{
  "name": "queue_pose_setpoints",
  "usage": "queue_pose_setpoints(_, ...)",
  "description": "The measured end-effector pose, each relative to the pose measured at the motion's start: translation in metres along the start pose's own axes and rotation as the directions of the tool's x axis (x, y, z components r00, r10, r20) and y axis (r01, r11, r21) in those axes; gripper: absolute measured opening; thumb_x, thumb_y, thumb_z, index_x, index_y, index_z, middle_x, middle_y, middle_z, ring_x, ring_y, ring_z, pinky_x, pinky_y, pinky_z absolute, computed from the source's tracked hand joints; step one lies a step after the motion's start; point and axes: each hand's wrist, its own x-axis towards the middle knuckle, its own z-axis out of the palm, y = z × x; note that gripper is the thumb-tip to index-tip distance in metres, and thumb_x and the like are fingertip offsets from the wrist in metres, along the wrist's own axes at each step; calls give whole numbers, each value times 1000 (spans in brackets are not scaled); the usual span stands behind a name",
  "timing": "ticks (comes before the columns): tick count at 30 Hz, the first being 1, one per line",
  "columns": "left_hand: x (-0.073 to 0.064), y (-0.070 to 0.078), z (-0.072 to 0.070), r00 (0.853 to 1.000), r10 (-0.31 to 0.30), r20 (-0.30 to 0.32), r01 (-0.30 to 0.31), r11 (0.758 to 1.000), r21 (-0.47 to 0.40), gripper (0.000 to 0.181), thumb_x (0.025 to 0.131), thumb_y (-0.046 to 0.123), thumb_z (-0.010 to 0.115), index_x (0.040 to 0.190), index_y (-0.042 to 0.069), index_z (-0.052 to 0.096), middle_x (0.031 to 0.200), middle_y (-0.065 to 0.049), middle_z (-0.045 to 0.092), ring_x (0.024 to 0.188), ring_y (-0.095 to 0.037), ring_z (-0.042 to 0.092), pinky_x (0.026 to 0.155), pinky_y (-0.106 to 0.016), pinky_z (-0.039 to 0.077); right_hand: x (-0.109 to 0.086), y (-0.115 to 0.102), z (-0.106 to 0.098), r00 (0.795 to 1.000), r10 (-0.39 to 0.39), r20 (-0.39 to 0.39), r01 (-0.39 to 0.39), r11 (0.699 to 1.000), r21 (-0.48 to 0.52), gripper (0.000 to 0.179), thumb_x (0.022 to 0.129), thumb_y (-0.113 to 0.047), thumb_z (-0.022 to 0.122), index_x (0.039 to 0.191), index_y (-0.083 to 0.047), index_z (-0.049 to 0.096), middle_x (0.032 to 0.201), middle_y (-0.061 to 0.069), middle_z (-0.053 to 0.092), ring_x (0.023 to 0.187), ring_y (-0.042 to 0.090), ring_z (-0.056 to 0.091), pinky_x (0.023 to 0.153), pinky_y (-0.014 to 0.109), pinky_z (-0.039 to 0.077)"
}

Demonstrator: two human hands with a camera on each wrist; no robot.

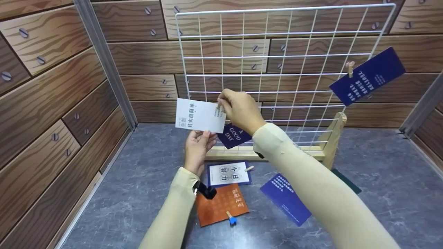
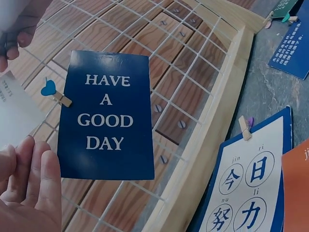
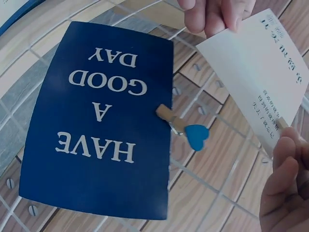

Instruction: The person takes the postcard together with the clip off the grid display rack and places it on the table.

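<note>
A white card (image 1: 204, 117) with printed characters is held up in front of the lower left of a white wire grid (image 1: 285, 9). My left hand (image 1: 197, 150) pinches the card's lower edge between thumb and fingers. At the card's right end, my right hand (image 1: 240, 109) pinches a small wooden clothespin (image 3: 282, 123), mostly hidden by the fingers, against its edge. Close by on the grid hangs a dark blue "HAVE A GOOD DAY" card (image 2: 106, 162), fixed at one side by a clothespin with a blue heart (image 3: 197, 137).
Another blue card (image 1: 384, 65) hangs tilted on the grid's right side by a clothespin (image 1: 350, 70). On the grey table lie a blue-bordered white card (image 1: 228, 169), an orange card (image 1: 214, 207) bearing a blue-tipped clothespin (image 1: 232, 219), a blue card (image 1: 285, 199) and a green card (image 1: 347, 181).
</note>
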Motion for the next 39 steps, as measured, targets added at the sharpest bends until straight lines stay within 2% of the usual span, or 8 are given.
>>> queue_pose_setpoints(5,-5,4,-2,998,57,14,-57,998,13,5,105,3,56,107,-1,56,89,-6,73,86,-18,74,80,-32,62,-12,-1,-7,999,-39,-23,40,997,59,15,105,-15,60,106,-6,72,91,7,76,74,19,69,66,34,57)
queue_pose_setpoints(12,-13,7,3,992,117,37,-118,993,27,7,103,5,60,103,-2,57,87,-4,73,83,-15,73,78,-31,62,-28,0,-16,999,-27,-42,36,974,224,14,105,-11,61,106,-3,71,78,5,70,62,14,62,57,29,54)
queue_pose_setpoints(18,-21,10,7,986,165,33,-167,981,94,6,103,5,61,103,0,58,89,-6,74,85,-17,73,81,-36,62,-45,1,-21,997,-13,-74,34,956,290,14,105,-11,59,106,-3,70,75,5,68,64,12,59,58,28,52)
queue_pose_setpoints(24,-27,10,8,977,205,56,-212,964,160,7,103,3,61,106,-2,58,93,-12,74,89,-23,74,79,-34,62,-61,7,-22,995,21,-96,12,941,337,16,106,-12,58,111,-2,70,76,3,66,65,13,60,56,26,51)
queue_pose_setpoints(28,-30,8,7,964,246,98,-262,943,204,9,102,3,61,107,-4,58,95,-18,74,89,-23,74,80,-34,62,-72,13,-22,992,28,-121,20,927,374,17,106,-12,59,115,-2,70,76,6,67,64,13,60,55,24,51)
queue_pose_setpoints(33,-35,9,7,934,307,183,-349,897,271,12,102,5,62,107,-6,58,96,-20,73,89,-19,73,79,-33,61,-87,22,-26,987,22,-157,43,916,399,16,105,-11,60,114,-2,71,76,9,68,61,14,60,51,23,50)
queue_pose_setpoints(39,-43,10,6,919,303,253,-375,872,314,14,101,7,64,106,-5,61,99,-18,73,91,-19,71,81,-32,60,-106,32,-29,984,47,-171,24,919,394,15,103,-8,63,116,-4,71,75,1,66,60,12,57,52,21,47)
